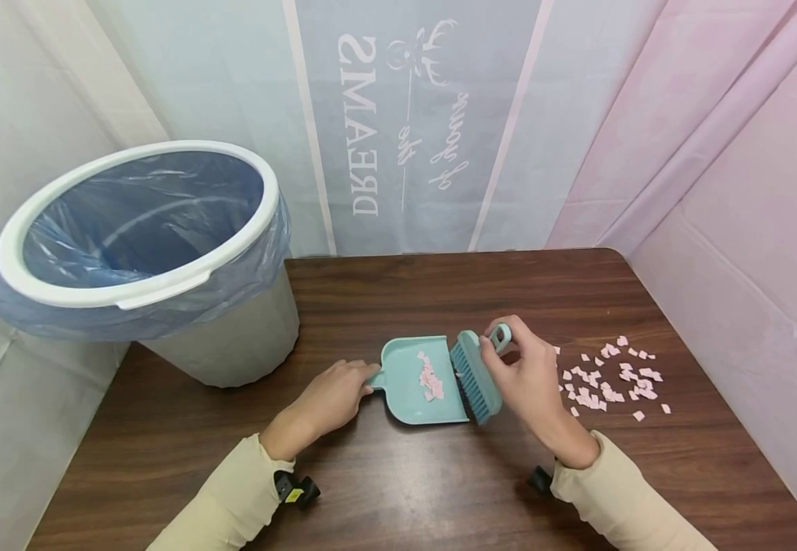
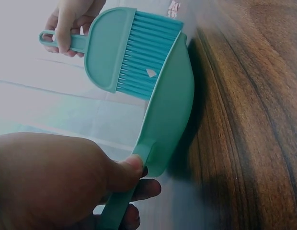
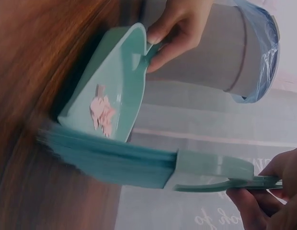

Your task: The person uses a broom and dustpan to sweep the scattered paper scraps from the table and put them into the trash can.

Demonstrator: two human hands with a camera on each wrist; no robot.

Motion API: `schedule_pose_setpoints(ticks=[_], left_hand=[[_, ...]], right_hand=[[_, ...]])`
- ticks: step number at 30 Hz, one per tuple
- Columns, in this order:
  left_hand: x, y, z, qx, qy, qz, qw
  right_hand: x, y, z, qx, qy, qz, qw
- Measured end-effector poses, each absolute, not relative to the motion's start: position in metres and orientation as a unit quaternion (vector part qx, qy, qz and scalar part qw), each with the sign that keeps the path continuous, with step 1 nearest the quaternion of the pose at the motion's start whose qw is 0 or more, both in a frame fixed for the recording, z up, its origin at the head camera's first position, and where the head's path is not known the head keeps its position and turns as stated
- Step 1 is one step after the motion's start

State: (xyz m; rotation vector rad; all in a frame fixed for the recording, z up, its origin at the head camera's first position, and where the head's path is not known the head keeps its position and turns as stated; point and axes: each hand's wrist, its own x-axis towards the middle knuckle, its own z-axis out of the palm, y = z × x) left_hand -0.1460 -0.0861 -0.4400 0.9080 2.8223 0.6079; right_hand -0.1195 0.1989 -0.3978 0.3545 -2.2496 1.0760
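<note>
A light teal dustpan [image 1: 401, 398] lies on the table with a small heap of pink paper scraps [image 1: 430, 379] in it. My left hand [image 1: 333, 394] grips its short handle, thumb on top in the left wrist view. My right hand [image 1: 525, 375] holds a matching hand brush [image 1: 484, 375] by its looped handle. The brush's blue bristles [image 2: 148, 52] stand at the dustpan's open front lip, and one pale scrap [image 2: 151, 73] shows against them. In the right wrist view the bristle tips lie along that lip.
More pink paper scraps [image 1: 605, 383] are scattered on the brown wooden table [image 1: 398, 490], right of my right hand. A grey bin [image 1: 233, 344] with a white rim and blue liner stands at the back left. Printed curtains [image 1: 412, 138] hang behind the table.
</note>
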Motion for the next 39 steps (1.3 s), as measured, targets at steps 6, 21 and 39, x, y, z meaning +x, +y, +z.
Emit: schedule_pose_setpoints(ticks=[6,21,39], left_hand=[[-0.1467,-0.0861,-0.4405,0.299,0.931,0.199,0.058],[-0.1479,-0.0858,-0.4396,0.298,0.931,0.201,0.068],[-0.1466,-0.0863,-0.4396,0.303,0.929,0.207,0.06]], right_hand=[[-0.1223,0.2027,-0.3976,0.125,-0.86,0.38,0.316],[-0.1204,0.1996,-0.3962,0.09,-0.843,0.463,0.259],[-0.1218,0.2027,-0.3985,0.115,-0.863,0.414,0.268]])
